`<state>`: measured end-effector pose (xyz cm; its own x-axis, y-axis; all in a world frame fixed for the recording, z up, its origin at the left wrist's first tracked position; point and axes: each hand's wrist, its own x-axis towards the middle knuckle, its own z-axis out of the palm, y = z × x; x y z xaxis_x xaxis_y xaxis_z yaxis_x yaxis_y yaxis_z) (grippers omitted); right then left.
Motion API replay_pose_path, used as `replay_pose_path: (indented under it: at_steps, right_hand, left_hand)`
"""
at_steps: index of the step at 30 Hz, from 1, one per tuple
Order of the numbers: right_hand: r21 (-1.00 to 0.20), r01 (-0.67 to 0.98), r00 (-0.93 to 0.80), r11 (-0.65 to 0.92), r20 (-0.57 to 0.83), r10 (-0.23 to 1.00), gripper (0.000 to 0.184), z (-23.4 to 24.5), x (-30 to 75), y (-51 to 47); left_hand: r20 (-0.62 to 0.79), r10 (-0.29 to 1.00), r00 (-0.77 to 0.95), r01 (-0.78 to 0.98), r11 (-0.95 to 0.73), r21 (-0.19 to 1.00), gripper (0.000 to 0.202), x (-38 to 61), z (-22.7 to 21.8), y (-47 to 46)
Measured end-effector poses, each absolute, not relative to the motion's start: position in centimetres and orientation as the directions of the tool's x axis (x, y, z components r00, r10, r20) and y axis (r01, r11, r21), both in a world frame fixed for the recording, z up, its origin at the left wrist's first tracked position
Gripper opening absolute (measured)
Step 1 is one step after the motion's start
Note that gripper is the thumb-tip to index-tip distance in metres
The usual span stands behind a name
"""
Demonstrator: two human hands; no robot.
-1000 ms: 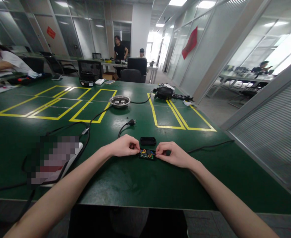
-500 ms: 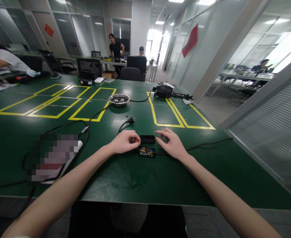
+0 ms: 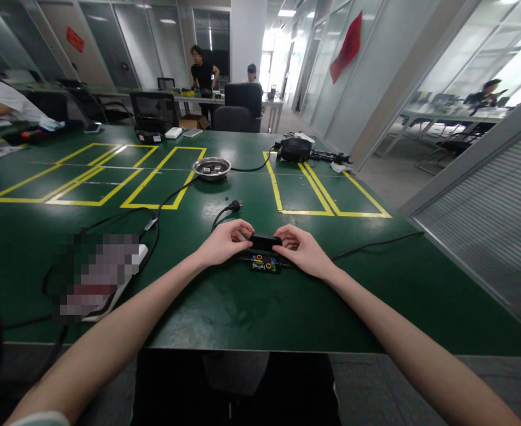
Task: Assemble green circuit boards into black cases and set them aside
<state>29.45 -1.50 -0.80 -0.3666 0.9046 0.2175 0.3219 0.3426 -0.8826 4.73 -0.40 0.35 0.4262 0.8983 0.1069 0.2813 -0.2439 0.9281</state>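
Between my two hands a black plastic adapter cover [image 3: 265, 242] is held by its short ends, tilted up. My left hand [image 3: 225, 241] pinches its left end, and my right hand [image 3: 302, 249] grips the right end with thumb and fingers. Just below, on the green table, lies the open adapter half with its circuit board [image 3: 264, 263], where copper coils and small parts show. Black cables run from both its sides, passing beneath my hands. A black power plug [image 3: 234, 206] on a bent cord rests beyond my left hand.
A metal bowl [image 3: 212, 168] holding small metal parts stands farther back. Left of my arm lies a blurred-out object [image 3: 103, 275] among cables. A black device [image 3: 295, 150] sits at the back right, near yellow tape outlines [image 3: 307, 213]. Other people are in the background.
The cover has come up off the table and tilted, now held between both hands. My right hand has closed onto its right end. The view has shifted slightly.
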Motion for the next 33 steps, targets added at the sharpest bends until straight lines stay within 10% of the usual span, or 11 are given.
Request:
replay_pose_path:
  at_steps: [13,33]
  right_hand:
    - [-0.929,0.258,-0.458,0.266,0.124,0.880,0.032,0.0,30.0,-2.4]
    - [-0.675,0.320,-0.696,0.664,0.308,0.649,0.017,0.5,30.3,-3.2]
  left_hand:
    - [0.040,0.837,0.545,0.219,-0.188,0.958,0.022,3.9,0.9,-0.4]
    - [0.038,0.779,0.626,0.274,-0.266,0.924,0.018,4.1,1.1,-0.8]
